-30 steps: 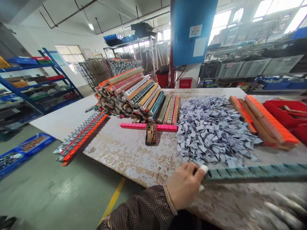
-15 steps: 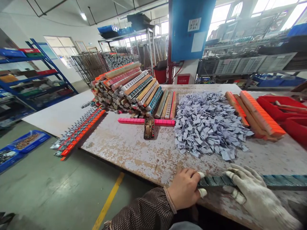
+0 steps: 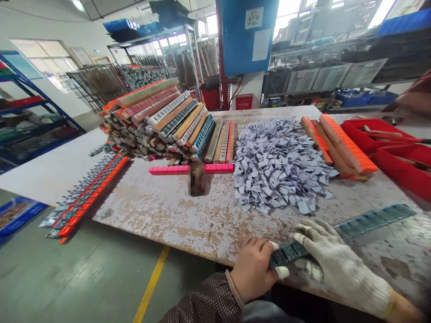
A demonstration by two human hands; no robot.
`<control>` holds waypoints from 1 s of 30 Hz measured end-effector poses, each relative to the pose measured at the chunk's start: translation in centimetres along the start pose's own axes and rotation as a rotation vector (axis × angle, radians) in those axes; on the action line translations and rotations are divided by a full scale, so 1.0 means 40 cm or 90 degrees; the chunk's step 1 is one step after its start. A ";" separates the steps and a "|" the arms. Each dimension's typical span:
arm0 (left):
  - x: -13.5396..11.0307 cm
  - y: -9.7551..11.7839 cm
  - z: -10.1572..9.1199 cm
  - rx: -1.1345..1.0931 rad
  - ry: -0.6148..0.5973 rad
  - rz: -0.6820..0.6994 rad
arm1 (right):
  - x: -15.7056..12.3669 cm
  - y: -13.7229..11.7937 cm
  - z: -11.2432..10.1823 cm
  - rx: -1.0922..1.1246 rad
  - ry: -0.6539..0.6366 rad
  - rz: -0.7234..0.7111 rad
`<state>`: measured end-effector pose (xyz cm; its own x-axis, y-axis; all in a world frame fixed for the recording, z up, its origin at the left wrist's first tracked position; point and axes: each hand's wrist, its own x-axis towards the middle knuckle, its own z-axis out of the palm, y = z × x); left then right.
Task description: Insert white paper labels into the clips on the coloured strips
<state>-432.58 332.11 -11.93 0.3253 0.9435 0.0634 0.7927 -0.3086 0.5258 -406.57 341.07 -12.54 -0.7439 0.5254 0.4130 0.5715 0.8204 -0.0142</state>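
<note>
A long teal segmented strip [image 3: 370, 220] lies across the near right of the worn table [image 3: 175, 215]. My bare left hand [image 3: 254, 269], fingertips taped white, grips the strip's near end. My right hand [image 3: 336, 264], in a white knit glove, rests on the strip just beside it, fingers curled over the top. A heap of small pale lilac paper tags [image 3: 279, 163] lies just beyond the hands.
A tall stack of coloured strips [image 3: 161, 123] stands at the back left, with a pink strip [image 3: 188, 169] and a phone [image 3: 197, 178] before it. Orange strips [image 3: 340, 143] and red bins [image 3: 393, 148] are at the right. A loaded rack [image 3: 87, 193] overhangs the left edge.
My gloved right hand has come onto the teal strip beside the left hand. The strip's far end has swung away from me, so it now lies at a slant.
</note>
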 end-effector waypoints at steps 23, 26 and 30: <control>0.308 -0.144 -0.055 -0.006 0.134 -0.098 | -0.009 0.004 0.037 0.036 0.025 -0.021; 0.287 -0.135 -0.048 -0.054 0.144 -0.097 | -0.008 -0.003 0.035 0.053 0.014 -0.013; 0.261 -0.129 -0.043 -0.145 0.168 -0.107 | 0.011 -0.016 0.021 0.064 0.006 -0.005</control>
<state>-434.17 343.76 -12.53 0.0323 0.9865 0.1607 0.6795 -0.1396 0.7203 -407.55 340.94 -13.13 -0.7443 0.5178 0.4219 0.5282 0.8429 -0.1026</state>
